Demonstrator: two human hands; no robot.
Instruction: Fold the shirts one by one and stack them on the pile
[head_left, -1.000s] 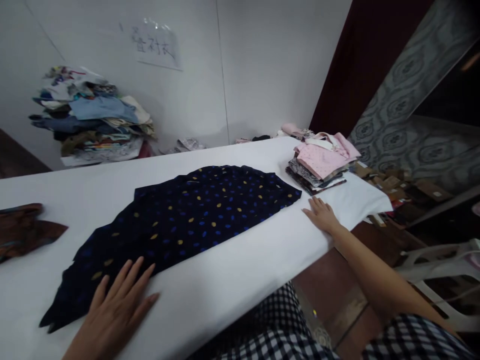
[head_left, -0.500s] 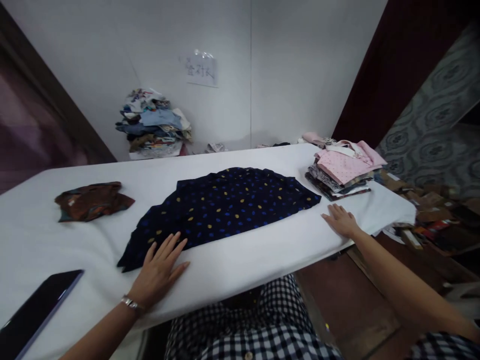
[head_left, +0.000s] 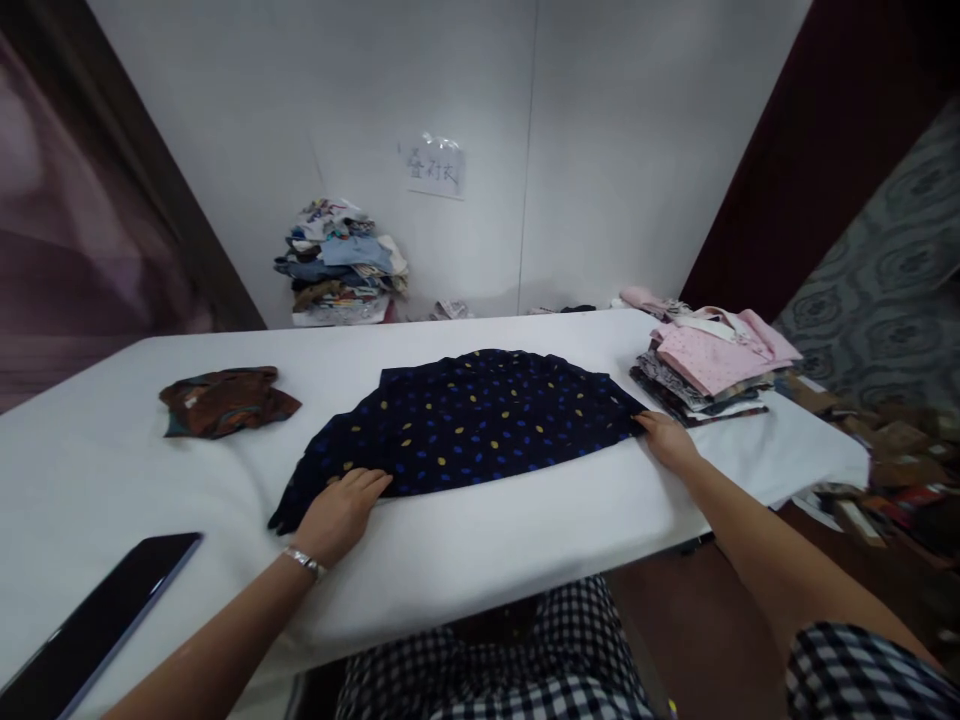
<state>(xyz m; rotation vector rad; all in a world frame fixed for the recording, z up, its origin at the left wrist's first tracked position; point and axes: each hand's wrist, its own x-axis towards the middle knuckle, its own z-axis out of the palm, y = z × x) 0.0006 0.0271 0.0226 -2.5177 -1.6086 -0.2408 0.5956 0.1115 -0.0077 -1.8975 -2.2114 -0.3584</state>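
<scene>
Gripping the near hem of the dark dotted garment (head_left: 472,425) at both ends, spread flat mid-counter.

My left hand (head_left: 341,505) has its fingers curled over the near-left corner, pinching the cloth edge as best I can judge; my right hand (head_left: 667,440) rests on the near-right corner, and I cannot tell whether its grip is closed on the fabric or only pressing it. I'd say this is the start of a fold: the next move calls for lifting both corners together, evenly. The white counter (head_left: 487,540) also carries a brown cloth (head_left: 225,400), a folded stack (head_left: 709,365) at right and a dark phone (head_left: 90,625), cut off at the frame's lower left. The wall notice is too small to read.
</scene>
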